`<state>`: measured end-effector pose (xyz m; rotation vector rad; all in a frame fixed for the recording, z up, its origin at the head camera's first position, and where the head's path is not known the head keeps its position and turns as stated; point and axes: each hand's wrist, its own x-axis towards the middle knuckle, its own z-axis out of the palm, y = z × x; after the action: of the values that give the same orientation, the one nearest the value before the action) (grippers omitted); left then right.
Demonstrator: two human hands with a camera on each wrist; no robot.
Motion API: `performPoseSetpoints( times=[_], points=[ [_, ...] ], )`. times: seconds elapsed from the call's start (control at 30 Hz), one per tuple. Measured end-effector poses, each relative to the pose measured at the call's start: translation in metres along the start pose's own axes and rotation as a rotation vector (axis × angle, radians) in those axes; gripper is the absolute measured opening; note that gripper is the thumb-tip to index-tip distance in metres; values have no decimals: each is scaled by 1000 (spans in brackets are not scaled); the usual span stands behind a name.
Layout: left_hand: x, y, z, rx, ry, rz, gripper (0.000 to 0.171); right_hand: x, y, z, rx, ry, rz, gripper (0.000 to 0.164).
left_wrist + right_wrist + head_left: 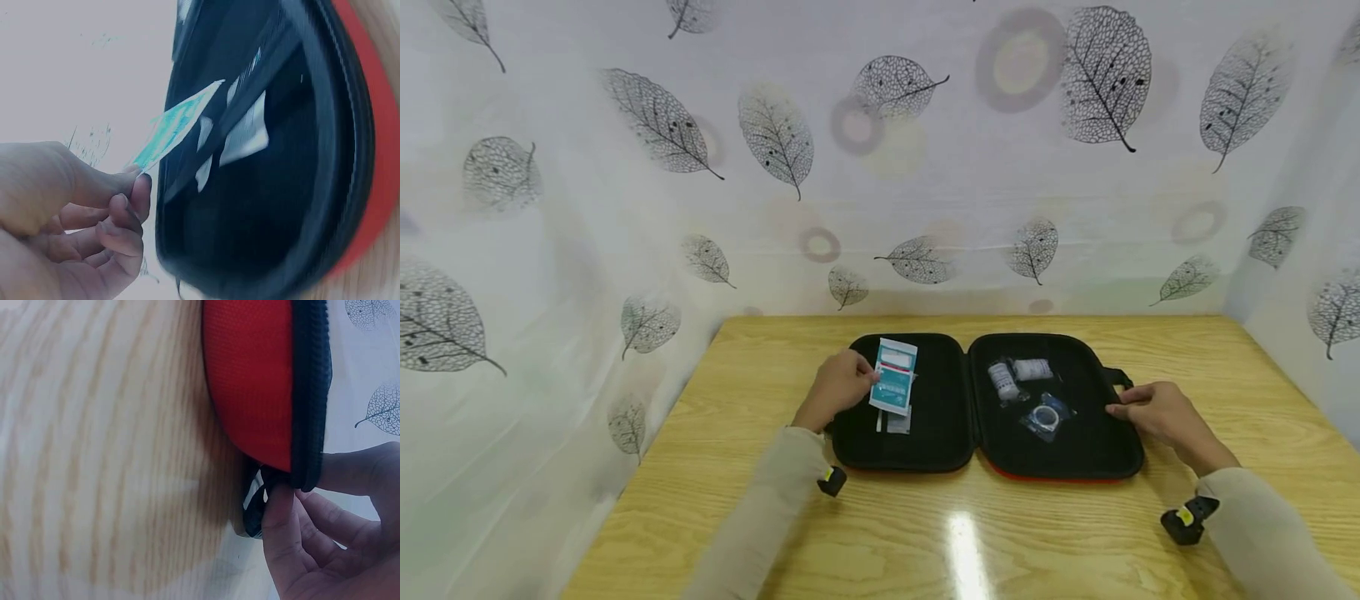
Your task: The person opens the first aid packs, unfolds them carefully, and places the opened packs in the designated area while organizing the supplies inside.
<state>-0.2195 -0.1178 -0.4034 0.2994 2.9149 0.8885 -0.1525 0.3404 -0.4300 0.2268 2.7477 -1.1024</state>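
A flat teal-and-white packet (893, 379) is pinched at its left edge by my left hand (838, 385), thumb against fingertips, above the left half of an open zip case (936, 417). In the left wrist view the packet (178, 128) tilts over the black lining. Below it, small white sachets (249, 134) sit under a dark elastic strap (234, 115). My right hand (1161, 414) grips the case's right rim, thumb on one side and fingers on the other. The right wrist view shows the red outer shell (253, 375) and the black handle (255, 509) beside those fingers.
The case's right half holds two white wrapped rolls (1003, 382) and a clear-bagged ring-shaped item (1045, 417). Under everything lies a wooden table (910, 542). A leaf-patterned sheet (940, 167) hangs behind the table and along its sides.
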Motion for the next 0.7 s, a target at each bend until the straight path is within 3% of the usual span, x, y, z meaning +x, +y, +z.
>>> performPoseSetpoints(
  times=[0.4,0.7],
  points=[
    [-8,-36,-27,-53,-29,-122,18,0,1,-1,-1,0,2,55],
    [-10,-44,-26,-46,-46,-179,17,1,1,0,20,0,-1,54]
  ],
)
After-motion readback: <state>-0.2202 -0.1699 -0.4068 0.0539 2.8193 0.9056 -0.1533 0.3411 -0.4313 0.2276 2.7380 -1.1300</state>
